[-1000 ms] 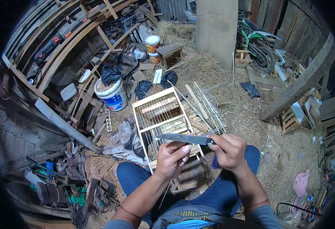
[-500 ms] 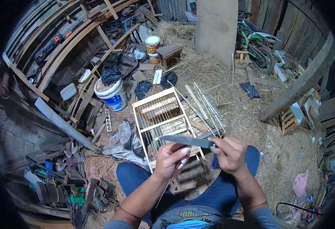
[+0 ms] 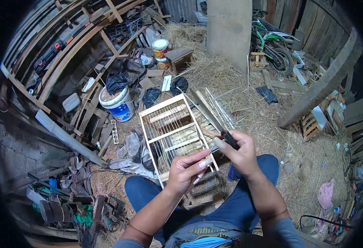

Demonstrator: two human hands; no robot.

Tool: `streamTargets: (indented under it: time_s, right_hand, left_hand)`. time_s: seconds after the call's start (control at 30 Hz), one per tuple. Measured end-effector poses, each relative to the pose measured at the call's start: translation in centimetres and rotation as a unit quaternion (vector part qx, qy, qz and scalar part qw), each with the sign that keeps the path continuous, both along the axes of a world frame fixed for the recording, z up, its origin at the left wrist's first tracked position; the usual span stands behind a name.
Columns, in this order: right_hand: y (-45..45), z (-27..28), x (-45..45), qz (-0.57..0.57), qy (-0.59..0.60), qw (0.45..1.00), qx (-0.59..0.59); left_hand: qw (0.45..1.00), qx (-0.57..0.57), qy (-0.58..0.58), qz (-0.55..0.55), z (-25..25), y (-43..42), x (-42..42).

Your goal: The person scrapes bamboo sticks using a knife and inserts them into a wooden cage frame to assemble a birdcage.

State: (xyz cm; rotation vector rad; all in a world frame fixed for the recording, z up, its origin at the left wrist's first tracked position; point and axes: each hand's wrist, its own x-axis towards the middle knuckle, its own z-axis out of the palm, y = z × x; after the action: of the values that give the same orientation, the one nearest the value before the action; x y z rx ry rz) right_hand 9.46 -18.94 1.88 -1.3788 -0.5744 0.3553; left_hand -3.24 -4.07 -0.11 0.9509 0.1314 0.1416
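My right hand (image 3: 242,155) is closed round the black handle of a long knife (image 3: 210,112), whose blade points away from me and slightly left. My left hand (image 3: 188,170) pinches a thin wooden stick (image 3: 210,152); its tip shows just past the fingers, close to my right thumb. Beneath and beyond my hands a wooden cage (image 3: 169,136) with thin parallel bars rests between my knees. Long split strips (image 3: 221,108) of wood or bamboo lie to its right, partly behind the blade.
A white bucket (image 3: 121,108) topped with a black bag stands left of the cage. Grey sacking (image 3: 127,159) lies nearby. A leaning post (image 3: 314,89) rises at right, with a motorbike (image 3: 278,51) behind it. Straw (image 3: 227,74) covers the floor.
The knife has swung from lying crosswise over my left hand to pointing away from me. My right hand has turned with it; my left hand keeps its pinch. The view has shifted slightly.
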Motion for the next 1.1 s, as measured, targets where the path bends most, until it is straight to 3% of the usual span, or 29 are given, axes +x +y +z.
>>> streamTargets:
  time_s: [0.17,0.27,0.33,0.4,0.47,0.5,0.8,0.93,1.03,1.1]
  right_hand:
    - [1.4,0.4,1.2,0.007,0.001,1.000,0.016]
    - [1.6,1.2,0.6,-0.009,-0.041,0.999,0.002]
    - [1.0,0.7,-0.2,-0.061,-0.181,0.981,-0.035]
    - [0.0,0.3,-0.8,-0.031,-0.213,0.972,-0.094]
    - [-0.3,0.1,-1.4,-0.054,-0.398,0.909,-0.112]
    - [-0.6,0.2,-1.7,-0.060,-0.418,0.893,-0.157]
    - [-1.1,-0.1,-0.1,-0.117,-0.437,0.878,-0.156]
    - [-0.9,1.0,-1.5,-0.084,-0.452,0.873,-0.163]
    - [-0.9,0.6,-1.4,-0.084,-0.456,0.871,-0.161]
    - [-1.0,0.2,-1.0,-0.090,-0.455,0.871,-0.162]
  left_hand:
    - [0.998,0.031,0.054,0.008,0.5,0.3,-0.6]
    - [0.998,0.035,0.017,0.048,-0.1,0.4,-0.4]
    - [0.997,0.037,0.034,0.067,-0.1,0.7,-0.4]
    - [0.994,0.039,0.051,0.085,-0.1,0.7,-0.3]
    - [0.992,0.007,0.009,0.125,0.0,0.5,-0.3]
    - [0.994,0.003,0.013,0.108,-0.3,0.9,-0.4]
    - [0.992,0.027,0.027,0.120,-0.4,1.1,-0.8]
    - [0.994,0.052,0.008,0.101,-0.3,1.1,-0.6]
    - [0.993,-0.028,-0.018,0.110,-0.2,1.1,-0.6]
    - [0.995,0.048,0.010,0.082,-0.4,1.6,-0.8]
